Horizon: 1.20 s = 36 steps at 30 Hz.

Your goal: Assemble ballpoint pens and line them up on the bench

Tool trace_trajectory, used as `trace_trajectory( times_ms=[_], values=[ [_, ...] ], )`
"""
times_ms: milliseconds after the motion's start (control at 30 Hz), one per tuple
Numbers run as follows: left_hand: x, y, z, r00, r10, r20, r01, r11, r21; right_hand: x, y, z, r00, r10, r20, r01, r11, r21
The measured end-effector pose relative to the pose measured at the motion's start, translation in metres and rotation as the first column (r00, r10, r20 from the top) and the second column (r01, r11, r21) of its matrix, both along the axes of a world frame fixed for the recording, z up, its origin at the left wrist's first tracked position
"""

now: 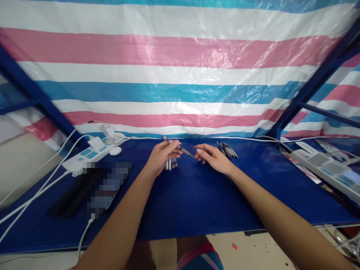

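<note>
My left hand (164, 154) is closed around a pen (186, 151), which slants down to the right with its dark tip toward my other hand. Just right of that tip is my right hand (212, 157), its fingers curled loosely and apart, with nothing visible in them. Under and beside my left hand lies a small row of light-coloured pens (171, 164), partly hidden by the fingers. Beyond my right hand, a bundle of dark and grey pens (227, 150) rests on the blue table (197, 202).
On the left stand a white power strip (90, 155) with chargers and cables, a round white object (115, 150) and a blurred phone-like device (109, 191). Another power strip (329, 170) lies at the right. Striped sheeting (180, 90) hangs behind, between blue metal posts (306, 82).
</note>
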<state>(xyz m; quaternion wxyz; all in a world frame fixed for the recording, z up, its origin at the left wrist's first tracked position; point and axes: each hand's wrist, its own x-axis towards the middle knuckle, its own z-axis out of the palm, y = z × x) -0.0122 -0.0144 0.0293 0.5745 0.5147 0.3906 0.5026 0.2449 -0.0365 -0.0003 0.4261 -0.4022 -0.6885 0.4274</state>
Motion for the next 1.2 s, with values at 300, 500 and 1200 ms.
trace_trajectory(
  times_ms=[300, 500, 1200],
  values=[
    [0.015, -0.009, -0.013, 0.973, -0.204, -0.105, 0.208, 0.977, 0.035, -0.004, -0.005, 0.007, 0.957, 0.034, -0.287, -0.091, 0.978, -0.187],
    [0.024, -0.011, -0.013, 0.991, -0.074, -0.109, 0.084, 0.993, 0.082, -0.007, -0.003, 0.005, 0.946, -0.012, -0.325, -0.016, 0.996, -0.084],
    [0.030, -0.007, -0.024, 0.992, -0.098, -0.085, 0.106, 0.990, 0.095, -0.014, -0.012, 0.011, 0.951, 0.008, -0.310, -0.058, 0.986, -0.153]
  ],
)
